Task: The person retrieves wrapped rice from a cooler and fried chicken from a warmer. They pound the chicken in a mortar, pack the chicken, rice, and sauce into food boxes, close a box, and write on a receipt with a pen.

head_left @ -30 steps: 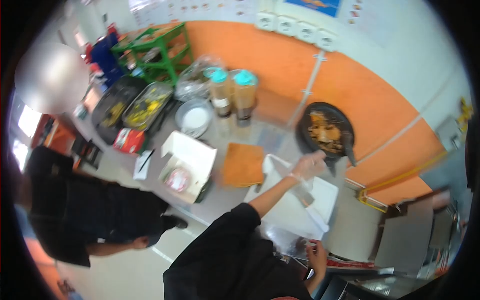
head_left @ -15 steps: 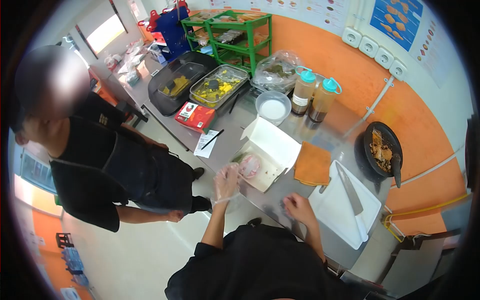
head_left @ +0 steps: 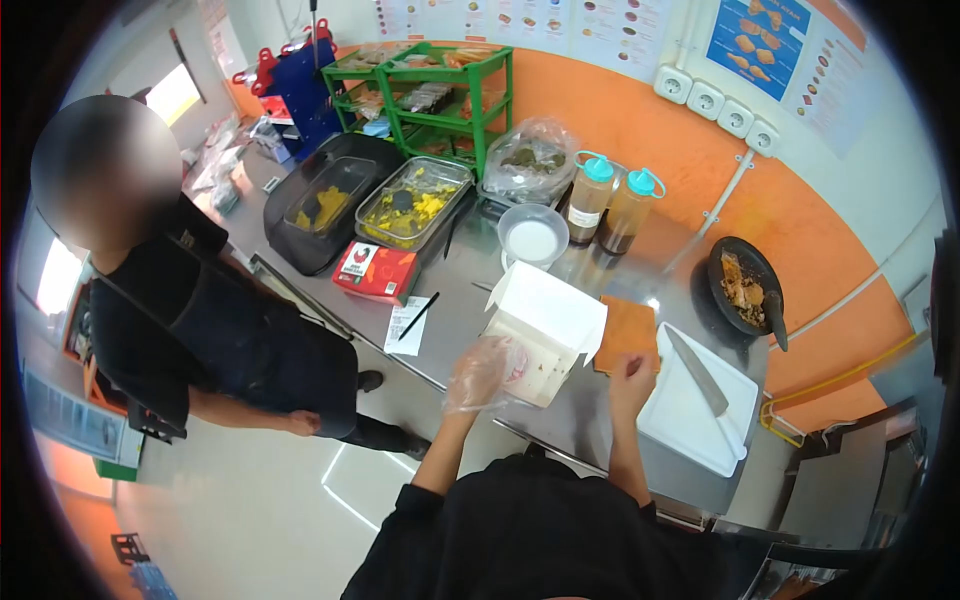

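My left hand (head_left: 480,375), in a clear plastic glove, is at the near left edge of an open white box (head_left: 548,318). It covers much of a round pink-and-white wrapped item (head_left: 517,362) inside; whether the fingers grip it is hidden. My bare right hand (head_left: 631,378) is closed over the near edge of a folded orange cloth (head_left: 625,335); anything inside the fingers is too small to make out. Right of it, a knife (head_left: 698,372) lies on a white cutting board (head_left: 672,424).
Behind the box stand a white bowl (head_left: 532,238) and two squeeze bottles (head_left: 625,215). A stone mortar (head_left: 745,287) with food sits at the right. Food trays (head_left: 415,203), a red box (head_left: 377,272) and a receipt (head_left: 405,326) are left. A co-worker (head_left: 250,340) stands at the left.
My left hand has moved from beside the box onto its near left part. My right hand, earlier over the bare table edge, is now at the cloth. The view has shifted.
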The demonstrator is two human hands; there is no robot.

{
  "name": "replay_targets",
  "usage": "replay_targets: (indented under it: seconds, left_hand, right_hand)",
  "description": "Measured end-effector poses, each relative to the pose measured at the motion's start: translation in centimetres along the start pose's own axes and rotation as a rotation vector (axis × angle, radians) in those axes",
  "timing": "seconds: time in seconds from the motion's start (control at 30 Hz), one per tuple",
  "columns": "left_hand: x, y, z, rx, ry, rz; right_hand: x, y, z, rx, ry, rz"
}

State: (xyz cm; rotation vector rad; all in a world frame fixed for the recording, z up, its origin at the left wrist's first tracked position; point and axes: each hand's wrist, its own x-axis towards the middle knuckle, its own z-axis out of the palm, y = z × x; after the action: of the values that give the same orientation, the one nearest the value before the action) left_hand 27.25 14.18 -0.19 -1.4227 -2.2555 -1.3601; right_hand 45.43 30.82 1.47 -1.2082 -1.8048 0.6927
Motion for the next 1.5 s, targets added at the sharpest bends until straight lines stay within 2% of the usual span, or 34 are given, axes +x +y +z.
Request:
replay_targets:
  seconds: [0.03,0.07,0.1,0.17,0.2,0.27,0.3,0.37,0.4,0.47,0.5,0.57,0.6,0.7,1.0,1.2,1.27,1.4,1.43,1.5]
  left_hand:
    - [-0.3,0.2,-0.4,-0.011,0.056,-0.212]
    - [0.0,-0.1,-0.6,-0.014,0.082,-0.316]
    - [0.2,-0.4,-0.9,-0.020,0.110,-0.420]
    - [1.1,-2.1,-1.1,0.240,0.255,-0.306]
    - [1.5,-3.0,-1.1,0.246,0.253,-0.300]
    - [2.6,-4.4,-1.1,0.302,-0.213,-0.360]
    - [2.8,-4.8,-1.1,0.314,-0.213,-0.353]
    - [2.1,-5.3,-1.3,0.498,-0.219,-0.381]
    - [1.6,-5.5,-1.7,0.514,-0.231,-0.379]
    - [0.2,-5.6,-2.9,0.531,-0.138,-0.443]
    - [-0.3,-5.7,-3.3,0.544,-0.153,-0.446]
    - [-1.0,-5.8,-4.3,0.669,-0.048,-0.690]
    - [-1.2,-6.0,-4.7,0.679,-0.057,-0.696]
    - [-1.4,-6.5,-5.2,0.594,0.125,-0.907]
    - [-1.8,-6.5,-5.1,0.470,0.214,-0.955]
    - [-1.5,-5.9,-5.3,0.408,0.196,-0.980]
    - [-1.4,-5.8,-5.4,0.397,0.209,-0.993]
    - [-2.0,-6.4,-5.1,0.389,0.246,-0.936]
    - [-1.9,-6.5,-5.2,0.376,0.259,-0.936]
    - [-2.4,-7.6,-4.9,0.326,0.281,-0.949]
  right_hand:
    - [1.8,0.2,-0.3,0.053,0.083,0.001]
    - [3.6,1.1,0.4,0.051,0.090,0.001]
    - [5.4,2.8,2.3,0.133,-0.003,-0.055]
    - [9.4,8.4,8.9,0.352,-0.260,-0.150]
    - [11.2,11.0,12.1,0.484,-0.426,-0.188]
    - [12.9,9.5,14.8,0.613,-0.804,0.159]
    - [13.4,9.2,16.4,0.628,-0.801,0.158]
    - [13.3,8.4,19.8,0.418,-0.880,0.188]
    - [13.0,7.3,20.8,0.433,-0.882,0.201]
    - [11.8,5.5,22.5,0.325,-0.615,0.102]
    - [11.5,4.1,23.0,0.327,-0.613,0.110]
    - [11.6,0.0,21.2,0.552,-0.762,0.462]
    - [11.5,-0.2,21.8,0.561,-0.721,0.487]
    - [11.2,-0.4,22.8,0.544,-0.630,0.517]
    - [11.8,-2.6,22.5,0.262,-0.661,0.496]
    - [10.9,-2.2,23.9,0.174,-0.567,0.476]
    - [11.8,-1.8,24.5,0.181,-0.656,0.630]
    - [12.1,-0.7,25.4,0.183,-0.706,0.660]
    - [11.9,-0.4,25.0,0.185,-0.703,0.649]
    - [11.1,0.5,23.5,0.192,-0.718,0.490]
